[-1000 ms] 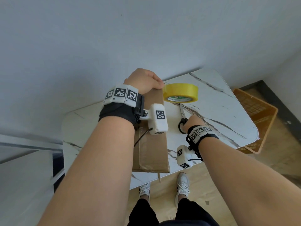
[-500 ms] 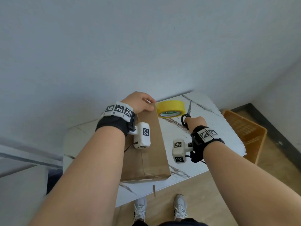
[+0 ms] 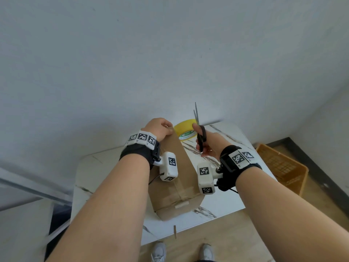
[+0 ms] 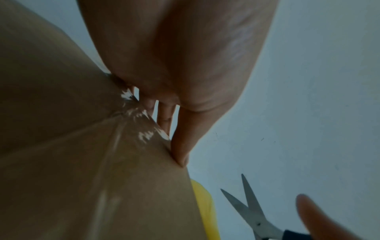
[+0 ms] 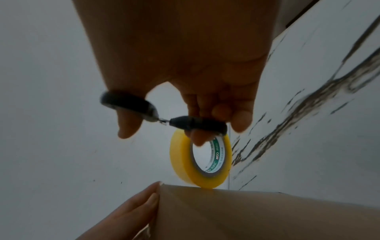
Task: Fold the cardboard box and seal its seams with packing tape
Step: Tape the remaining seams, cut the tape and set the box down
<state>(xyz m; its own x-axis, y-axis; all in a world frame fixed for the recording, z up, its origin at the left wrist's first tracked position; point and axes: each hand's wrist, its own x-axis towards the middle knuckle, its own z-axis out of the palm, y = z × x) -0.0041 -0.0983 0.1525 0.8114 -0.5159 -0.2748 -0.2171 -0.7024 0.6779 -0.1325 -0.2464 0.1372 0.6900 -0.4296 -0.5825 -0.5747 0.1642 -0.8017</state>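
A brown cardboard box [image 3: 177, 178] lies lengthwise on the white marble table [image 3: 226, 203], with clear glossy tape along its top seam [image 4: 123, 134]. My left hand [image 3: 160, 128] is curled over the box's far top edge, fingers [image 5: 135, 207] down its far face. My right hand [image 3: 204, 143] holds black-handled scissors [image 3: 200, 135] in the air, thumb and fingers through the handle loops [image 5: 131, 104], blades [image 4: 246, 204] slightly apart and pointing up. A yellow tape roll [image 3: 186, 129] sits just beyond the box's far right corner, under the scissors.
An orange plastic crate [image 3: 281, 165] stands on the floor to the right of the table. A grey wall rises right behind the table. A small brown scrap [image 3: 175, 231] hangs at the table's near edge. My shoes [image 3: 158, 252] are below it.
My right hand has picked the scissors up off the table and raised them over the tape roll, blades now pointing up. The left hand has stayed on the box's far end.
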